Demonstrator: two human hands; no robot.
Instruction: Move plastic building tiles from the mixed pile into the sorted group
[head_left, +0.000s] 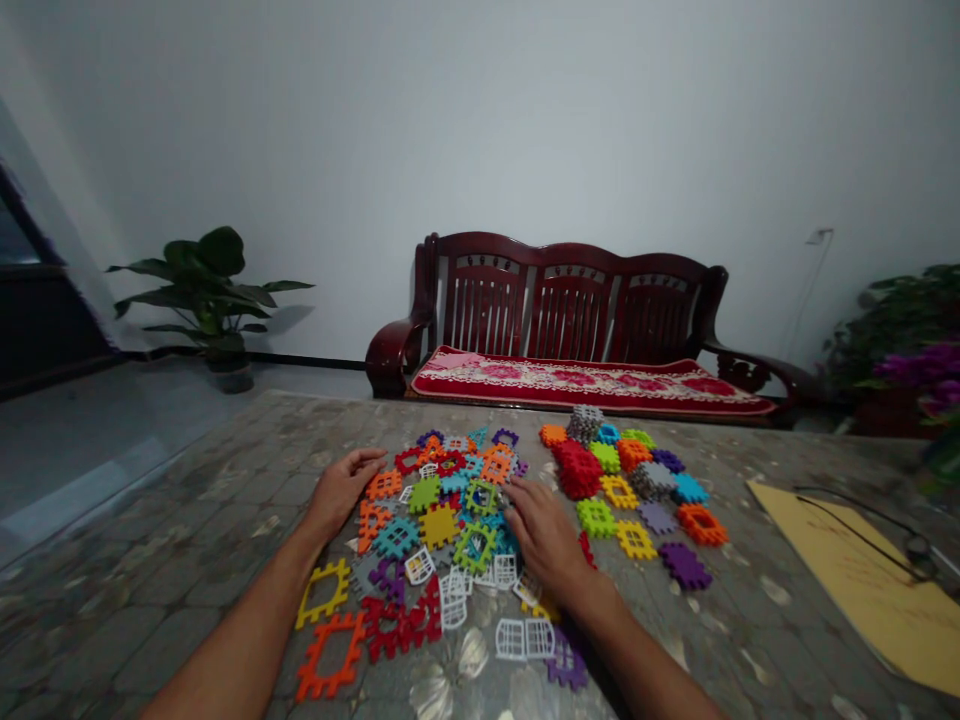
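My left hand (pixel 345 488) rests at the left edge of a loose spread of plastic interlocking pieces, fingers apart beside an orange piece (pixel 384 485). On the spread's right side lies my right hand (pixel 546 530), its fingers extended over the pieces near a green frame piece (pixel 481 497); nothing shows gripped in it. Between the hands are a yellow square (pixel 439 526), a teal window piece (pixel 396 538) and several others. White window frames (pixel 453 598) and red pieces (pixel 401 622) lie nearer me. Sorted stacks, including a red one (pixel 577 469), stand right of my right hand.
The pieces lie on a grey patterned table (pixel 750 580). At its right are a yellow sheet (pixel 862 590) and a black cable (pixel 862 530). A wooden bench (pixel 570 310) stands behind, with potted plants (pixel 214 290) at either side.
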